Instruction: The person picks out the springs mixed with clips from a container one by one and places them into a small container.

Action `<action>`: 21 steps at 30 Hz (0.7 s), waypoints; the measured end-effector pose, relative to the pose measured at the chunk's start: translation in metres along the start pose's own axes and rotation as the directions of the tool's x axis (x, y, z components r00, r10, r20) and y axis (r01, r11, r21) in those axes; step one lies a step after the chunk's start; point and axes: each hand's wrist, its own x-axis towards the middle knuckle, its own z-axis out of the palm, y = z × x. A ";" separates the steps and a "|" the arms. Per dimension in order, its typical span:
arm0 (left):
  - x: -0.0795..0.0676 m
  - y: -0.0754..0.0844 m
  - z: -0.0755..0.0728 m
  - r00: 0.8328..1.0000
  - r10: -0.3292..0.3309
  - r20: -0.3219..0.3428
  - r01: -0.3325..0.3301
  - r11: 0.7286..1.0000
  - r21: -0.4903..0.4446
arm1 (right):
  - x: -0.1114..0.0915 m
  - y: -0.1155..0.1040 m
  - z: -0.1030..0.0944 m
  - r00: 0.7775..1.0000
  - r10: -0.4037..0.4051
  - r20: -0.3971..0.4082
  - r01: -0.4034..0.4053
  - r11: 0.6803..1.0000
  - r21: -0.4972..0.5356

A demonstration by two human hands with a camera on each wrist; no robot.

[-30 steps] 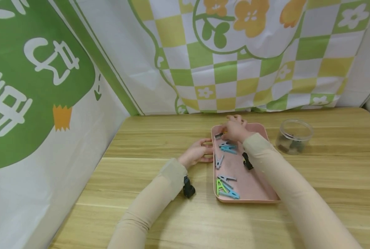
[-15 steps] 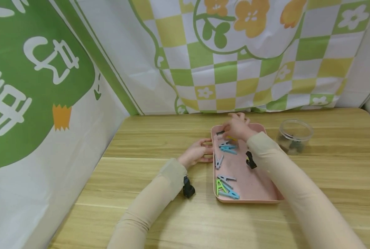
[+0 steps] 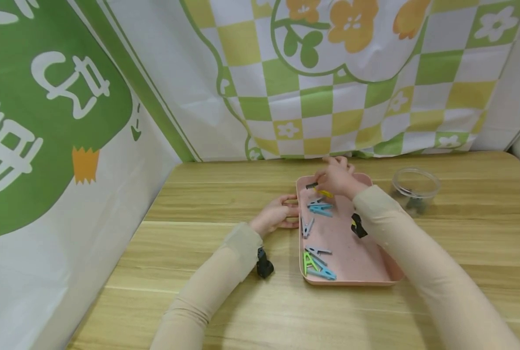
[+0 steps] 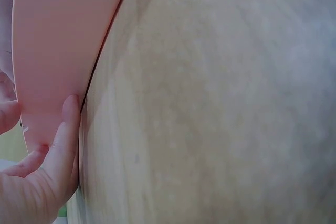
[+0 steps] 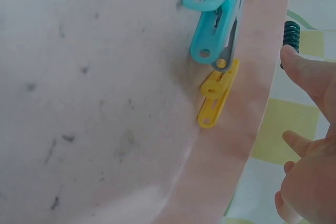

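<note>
My right hand (image 3: pixel 336 179) is over the far end of a pink tray (image 3: pixel 365 265). Its thumb and a finger pinch a dark coil spring (image 5: pixel 291 36), which sticks out past the thumb. Below that hand a yellow clothespin (image 5: pixel 214 98) lies in the tray against the wall, beside blue and grey clothespins (image 3: pixel 320 209). Along the tray's left outer side, my left hand (image 3: pixel 277 215) touches the wall with extended fingers (image 4: pixel 64 140). A lone grey clothespin (image 3: pixel 307 227) lies inside near that wall. Grey, green and blue clothespins (image 3: pixel 323 270) are grouped in the near left corner.
A clear round tub (image 3: pixel 416 189) with dark contents stands right of the tray on the wooden table (image 3: pixel 199 194). Behind hangs a checked cloth (image 3: pixel 286 112). A dark wrist-worn device (image 3: pixel 358 226) hangs over the tray beneath the right cuff.
My right hand and the pinched spring have shifted slightly right and away from me, uncovering more of the yellow clothespin. The left hand stays against the tray.
</note>
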 end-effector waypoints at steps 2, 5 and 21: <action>0.000 0.000 0.000 1.000 0.000 0.000 0.000 1.000 -0.001 | -0.002 -0.001 -0.002 1.000 -0.007 -0.007 0.007 1.000 0.007; 0.001 0.000 0.000 1.000 0.003 -0.002 -0.003 1.000 -0.001 | -0.004 -0.002 -0.004 1.000 -0.016 -0.018 0.016 1.000 0.016; -0.001 0.002 0.000 1.000 0.000 -0.008 0.000 1.000 0.025 | -0.027 -0.002 -0.013 0.994 -0.105 -0.025 0.105 0.994 -0.033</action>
